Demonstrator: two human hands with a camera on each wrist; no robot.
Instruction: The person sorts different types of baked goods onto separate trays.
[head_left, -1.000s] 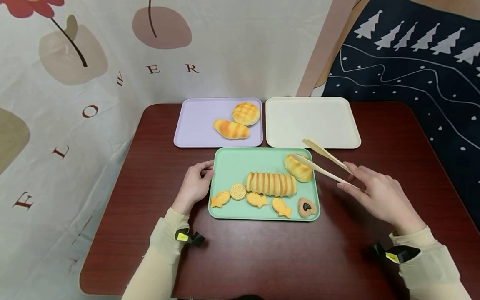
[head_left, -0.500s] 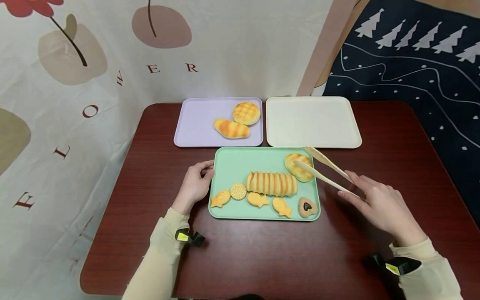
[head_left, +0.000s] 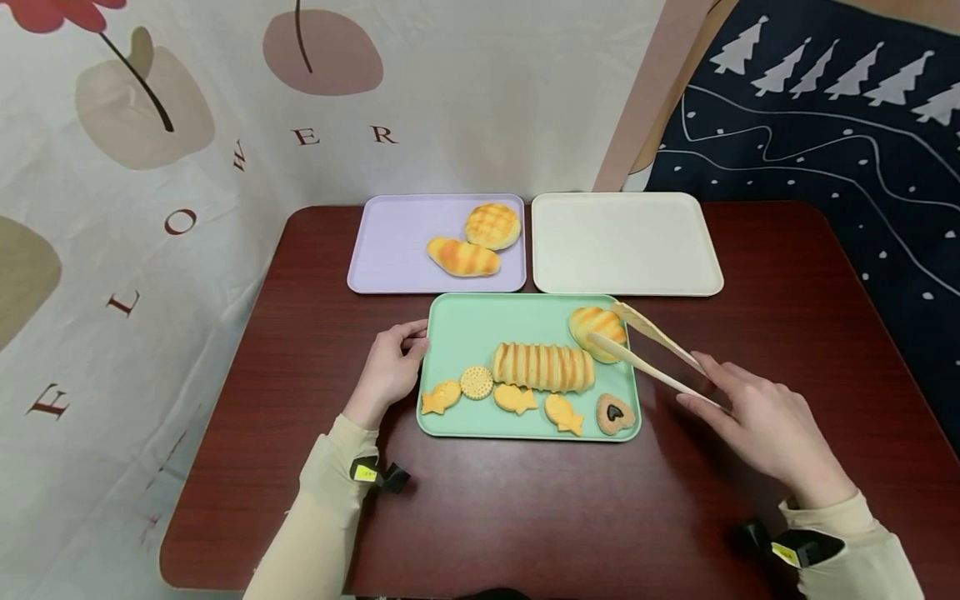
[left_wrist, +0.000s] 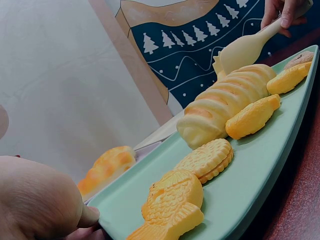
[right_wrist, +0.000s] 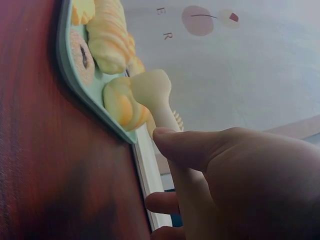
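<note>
My right hand [head_left: 768, 429] holds pale tongs [head_left: 648, 371] with parted arms, thumb on one arm. Their tips are at a round striped bun [head_left: 596, 327] in the back right corner of a mint-green tray [head_left: 480, 321]. One tip overlaps the bun's near side and the other its right edge; contact is unclear. At the tray's left edge my left hand [head_left: 387, 371] pinches the rim, its thumb [left_wrist: 90, 216] showing there. Also on this tray are a long ridged loaf [head_left: 543, 367], a round cookie [head_left: 477, 383], fish-shaped cookies [head_left: 514, 399] and a heart-shaped cookie [head_left: 614, 414].
Behind the green tray stand a lilac tray [head_left: 390, 246], bearing a round bun [head_left: 492, 227] and an oblong bun [head_left: 463, 257], and a cream tray [head_left: 626, 242] to its right. All sit on a dark red-brown table [head_left: 525, 517] against a printed cloth backdrop [head_left: 480, 100].
The tongs have come down and toward me, their tips shifting from above the tray's back edge to either side of the round striped bun. My left hand stays put.
</note>
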